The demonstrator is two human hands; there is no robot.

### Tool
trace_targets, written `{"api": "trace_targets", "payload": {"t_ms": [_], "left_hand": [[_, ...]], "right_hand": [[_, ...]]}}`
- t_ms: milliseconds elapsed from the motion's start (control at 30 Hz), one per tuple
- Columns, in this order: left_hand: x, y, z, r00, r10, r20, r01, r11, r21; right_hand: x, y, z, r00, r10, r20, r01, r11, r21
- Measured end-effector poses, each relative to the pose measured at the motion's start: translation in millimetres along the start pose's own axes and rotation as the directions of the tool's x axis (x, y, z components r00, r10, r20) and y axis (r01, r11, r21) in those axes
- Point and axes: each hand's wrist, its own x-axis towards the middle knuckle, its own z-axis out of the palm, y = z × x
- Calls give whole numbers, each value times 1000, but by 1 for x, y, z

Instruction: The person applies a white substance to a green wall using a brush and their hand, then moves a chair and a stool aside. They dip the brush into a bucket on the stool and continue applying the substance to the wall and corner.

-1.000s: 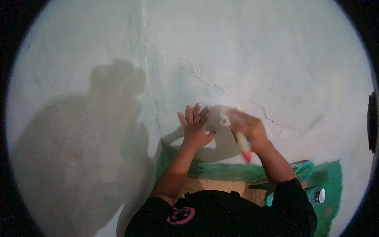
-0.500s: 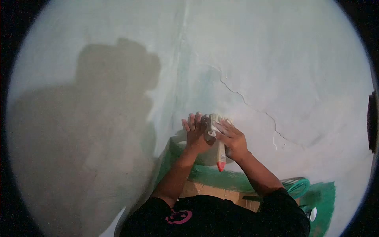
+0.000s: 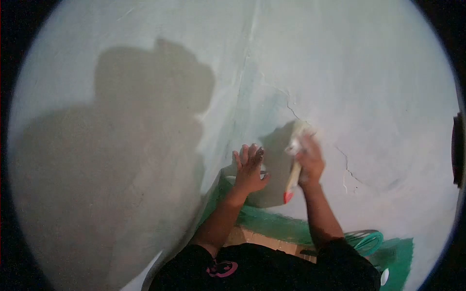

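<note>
My right hand (image 3: 311,160), blurred by motion, grips a wide paintbrush (image 3: 293,177) near its ferrule. The brush has a pale wooden handle with a red tip pointing down. Its pale bristle end points up and overlaps the cracked wall (image 3: 388,87), close to the lower part of an upper crack. To the left, my left hand (image 3: 250,169) holds nothing and has its fingers spread, with dark smudges on the fingertips. It appears in front of the wall near the corner, apart from the brush.
A green painted band (image 3: 272,223) runs along the wall's bottom above brownish flooring (image 3: 264,238). Coiled green hose (image 3: 370,242) lies at lower right, near a white oval thing (image 3: 385,277). A dark object (image 3: 457,150) sits at the right edge. My shadow covers the left wall.
My right hand has carried the paintbrush up and right, away from my left hand. The left hand no longer touches the brush, and its fingers are spread. The view has shifted slightly.
</note>
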Motion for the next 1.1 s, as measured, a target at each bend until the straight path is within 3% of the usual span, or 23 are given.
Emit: {"api": "trace_targets", "payload": {"t_ms": [67,133,200,233,267,333,400,467,533,600,633,667,700,733,800,833,867,900,933,967,1000,1067,1100], "left_hand": [[-3,-6,-2,998,-15,54,14,1000,22],[-9,-15,5,998,57,-32,-56,998,12],[-8,-12,-7,999,27,29,-27,1000,6],[-8,-10,-11,996,5,92,-5,1000,-1],[-10,-12,-9,994,10,112,-10,1000,-2],[-8,-16,-6,990,34,134,-44,996,74],[-8,-13,-8,988,34,150,-47,996,82],[-9,-13,-5,990,27,139,-39,995,89],[-10,-13,-8,990,23,140,-34,996,81],[-12,-15,-6,989,22,149,-33,997,73],[-15,-18,-1,993,47,110,-54,996,65],[-18,-22,1,995,72,72,-77,995,59],[-19,-22,-1,994,77,83,-82,995,60],[-18,-22,-5,991,61,123,-70,995,72],[-22,-27,-14,982,50,181,-67,994,88],[-22,-29,-17,978,38,204,-64,990,123],[-23,-31,-20,973,25,228,-62,986,156],[-26,-35,-19,968,35,249,-75,985,155],[-28,-38,-18,970,23,244,-68,982,179],[-29,-39,-16,972,14,233,-63,977,204],[-26,-37,-14,968,31,249,-82,976,201],[-25,-29,-9,968,-37,248,-16,979,206],[-23,-25,-3,963,-20,267,-36,979,202]], "right_hand": [[-41,-17,21,988,-9,157,3,999,40],[-50,-33,28,963,4,270,-22,998,64],[-49,-46,25,851,268,452,-395,893,216],[-58,-27,24,819,286,498,-405,903,147],[-54,-9,25,855,186,484,-229,973,30],[-8,-14,4,893,214,397,-289,947,140],[28,-11,-19,959,98,265,-134,983,122],[62,-24,-38,993,104,63,-108,992,70],[75,-35,-45,982,157,-102,-151,986,65],[56,-39,-34,907,413,-82,-420,901,-108],[16,-18,-7,913,399,-82,-374,901,217],[-25,1,19,918,387,-89,-289,804,519],[-41,-8,21,981,177,80,-192,939,284],[-56,-20,22,955,5,296,-25,998,62],[-88,-35,33,889,3,459,-95,979,178],[-104,-32,37,892,18,452,-109,978,177],[-122,-26,38,790,272,549,-367,928,68],[-128,-27,30,613,501,611,-592,803,-65],[-125,-14,15,745,384,546,-467,884,15],[-109,-10,-1,735,415,536,-470,882,-38],[-98,-2,-16,753,489,441,-562,826,44],[-68,17,-57,894,268,358,-254,963,-86],[-47,12,-76,906,314,285,-265,943,-200]]}}
